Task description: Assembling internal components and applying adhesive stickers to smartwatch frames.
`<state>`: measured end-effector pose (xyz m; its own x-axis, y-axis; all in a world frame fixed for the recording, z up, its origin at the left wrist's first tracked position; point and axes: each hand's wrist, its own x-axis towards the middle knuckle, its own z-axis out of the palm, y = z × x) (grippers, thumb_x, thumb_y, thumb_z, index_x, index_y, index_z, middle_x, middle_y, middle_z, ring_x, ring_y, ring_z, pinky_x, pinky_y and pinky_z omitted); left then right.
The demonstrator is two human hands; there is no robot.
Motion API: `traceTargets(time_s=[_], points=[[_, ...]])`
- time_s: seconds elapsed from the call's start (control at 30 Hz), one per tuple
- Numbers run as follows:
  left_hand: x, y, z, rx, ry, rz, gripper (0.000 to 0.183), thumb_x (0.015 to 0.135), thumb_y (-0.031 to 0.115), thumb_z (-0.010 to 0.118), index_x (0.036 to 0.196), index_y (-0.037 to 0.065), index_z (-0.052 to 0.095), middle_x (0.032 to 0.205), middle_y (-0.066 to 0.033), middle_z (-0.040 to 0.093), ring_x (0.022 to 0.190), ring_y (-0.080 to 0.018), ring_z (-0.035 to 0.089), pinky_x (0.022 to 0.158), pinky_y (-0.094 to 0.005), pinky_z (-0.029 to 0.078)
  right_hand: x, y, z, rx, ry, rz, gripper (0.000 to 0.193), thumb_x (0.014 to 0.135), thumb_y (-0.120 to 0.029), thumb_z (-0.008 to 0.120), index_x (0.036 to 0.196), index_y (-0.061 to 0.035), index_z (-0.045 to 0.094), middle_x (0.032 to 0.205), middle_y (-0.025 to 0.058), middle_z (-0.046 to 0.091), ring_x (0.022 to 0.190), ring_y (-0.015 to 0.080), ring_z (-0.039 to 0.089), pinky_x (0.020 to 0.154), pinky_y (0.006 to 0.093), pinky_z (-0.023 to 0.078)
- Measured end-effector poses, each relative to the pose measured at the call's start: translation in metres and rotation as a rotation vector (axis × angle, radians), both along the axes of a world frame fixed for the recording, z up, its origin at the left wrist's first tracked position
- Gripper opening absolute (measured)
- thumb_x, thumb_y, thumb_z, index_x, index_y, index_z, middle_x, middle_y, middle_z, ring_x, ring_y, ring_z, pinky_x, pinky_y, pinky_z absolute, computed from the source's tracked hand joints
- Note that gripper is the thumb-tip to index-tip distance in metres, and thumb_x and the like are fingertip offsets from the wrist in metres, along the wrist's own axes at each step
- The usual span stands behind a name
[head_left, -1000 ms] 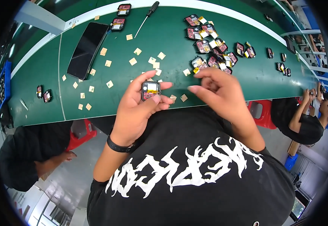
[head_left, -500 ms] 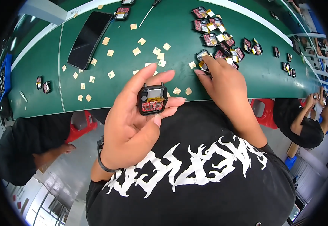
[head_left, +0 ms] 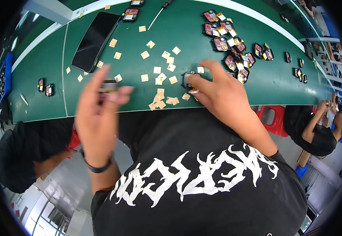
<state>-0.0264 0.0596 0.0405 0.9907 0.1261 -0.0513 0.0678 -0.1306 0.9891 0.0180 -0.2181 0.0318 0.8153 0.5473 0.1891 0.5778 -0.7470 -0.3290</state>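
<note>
Smeared by motion, my left hand (head_left: 96,118) is closed around a small black watch-like case (head_left: 108,85) above the left part of the table. My right hand (head_left: 224,92) has its fingertips on another open black case (head_left: 187,80), near the table's front edge at the centre. A thin metallic piece (head_left: 194,91) shows by the right thumb; its kind is unclear. Between and beyond my hands lie several small tan adhesive squares (head_left: 145,55). To the right is a cluster of open cases (head_left: 221,44) with red circuit boards and silver battery pouches.
A black phone (head_left: 95,41) lies at the back left, with another open case (head_left: 130,14) beside it. A screwdriver (head_left: 157,15) rests at the back. More cases (head_left: 49,90) sit at far left. People sit on both sides; one co-worker (head_left: 320,131) is at far right.
My left hand has swung left with its case, turning it from facing up. My right hand has drawn a case left and nearer, away from the cluster.
</note>
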Motion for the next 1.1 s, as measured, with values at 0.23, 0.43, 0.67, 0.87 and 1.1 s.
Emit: traceTargets(time_s=[0.23, 0.43, 0.67, 0.87, 1.1], points=[[-0.003, 0.192, -0.068, 0.620, -0.034, 0.576, 0.038, 0.099, 0.012, 0.064, 0.133, -0.004, 0.060, 0.106, -0.0081, 0.068, 0.090, -0.0131, 0.065, 0.080, -0.0262, 0.051, 0.005, -0.002, -0.007, 0.008, 0.100, 0.021, 0.037, 0.077, -0.012, 0.079, 0.108, -0.0110, 0.060, 0.112, 0.0082, 0.061, 0.078, 0.0303, 0.068, 0.066, 0.0419, 0.055], [0.032, 0.229, -0.075, 1.204, -0.057, 0.537, 0.037, 0.098, 0.024, 0.065, 0.127, 0.001, 0.066, 0.113, -0.0170, 0.068, 0.097, -0.0266, 0.066, 0.086, -0.0351, 0.051, 0.007, -0.001, -0.009, 0.154, 0.154, -0.057, 0.037, 0.076, -0.013, 0.081, 0.104, -0.0084, 0.058, 0.098, 0.0089, 0.065, 0.077, 0.0327, 0.066, 0.065, 0.0413, 0.054], [0.051, 0.106, -0.032, 0.869, -0.242, 0.661, 0.043, 0.097, 0.030, 0.067, 0.125, -0.003, 0.066, 0.123, -0.0183, 0.066, 0.111, -0.0294, 0.064, 0.098, -0.0374, 0.049, 0.007, 0.010, 0.006, 0.432, 0.265, -0.158, 0.033, 0.078, -0.012, 0.084, 0.096, -0.0061, 0.057, 0.097, 0.0088, 0.067, 0.070, 0.0241, 0.064, 0.059, 0.0355, 0.052], [0.008, -0.067, -0.031, -1.082, 0.141, -0.290, 0.061, 0.094, 0.000, 0.057, 0.151, -0.007, 0.036, 0.154, -0.0205, 0.043, 0.137, -0.0286, 0.049, 0.114, -0.0428, 0.040, 0.009, 0.030, -0.001, 0.867, 0.752, -0.374, 0.027, 0.083, -0.008, 0.081, 0.086, -0.0041, 0.055, 0.091, 0.0040, 0.066, 0.067, 0.0048, 0.057, 0.056, 0.0234, 0.048], [0.024, -0.061, -0.041, -0.899, 0.282, -0.294, 0.055, 0.095, -0.003, 0.054, 0.148, -0.005, 0.039, 0.145, -0.0196, 0.052, 0.122, -0.0256, 0.062, 0.101, -0.0359, 0.050, 0.007, 0.021, 0.015, 0.819, 0.973, -0.226, 0.025, 0.092, -0.023, 0.076, 0.094, 0.0001, 0.066, 0.080, 0.0026, 0.066, 0.062, 0.0056, 0.051, 0.053, 0.0246, 0.040]])
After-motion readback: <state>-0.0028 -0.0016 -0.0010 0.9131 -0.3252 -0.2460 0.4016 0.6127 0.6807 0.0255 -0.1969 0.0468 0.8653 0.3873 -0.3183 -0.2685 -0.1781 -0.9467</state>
